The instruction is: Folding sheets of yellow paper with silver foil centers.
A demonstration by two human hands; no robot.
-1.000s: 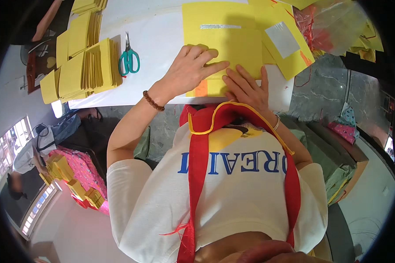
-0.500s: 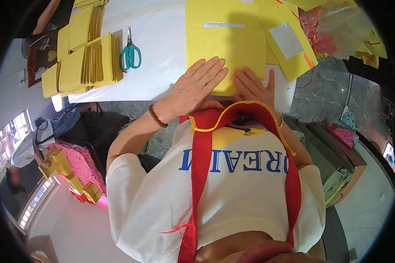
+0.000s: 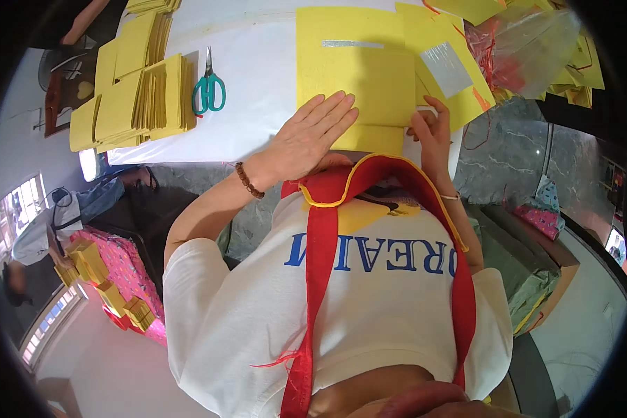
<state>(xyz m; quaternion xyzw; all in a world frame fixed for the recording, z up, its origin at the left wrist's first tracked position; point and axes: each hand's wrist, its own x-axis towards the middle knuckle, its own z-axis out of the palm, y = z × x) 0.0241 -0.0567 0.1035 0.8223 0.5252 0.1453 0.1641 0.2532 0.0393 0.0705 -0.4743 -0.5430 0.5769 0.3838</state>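
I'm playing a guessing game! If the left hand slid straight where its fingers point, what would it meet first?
The yellow paper that the left hand already seems to lie on. Past its edge, probably the yellow sheet with the silver patch.

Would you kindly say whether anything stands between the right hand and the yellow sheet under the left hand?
Nothing visible does: the right hand is at the right edge of the yellow sheet under the left hand.
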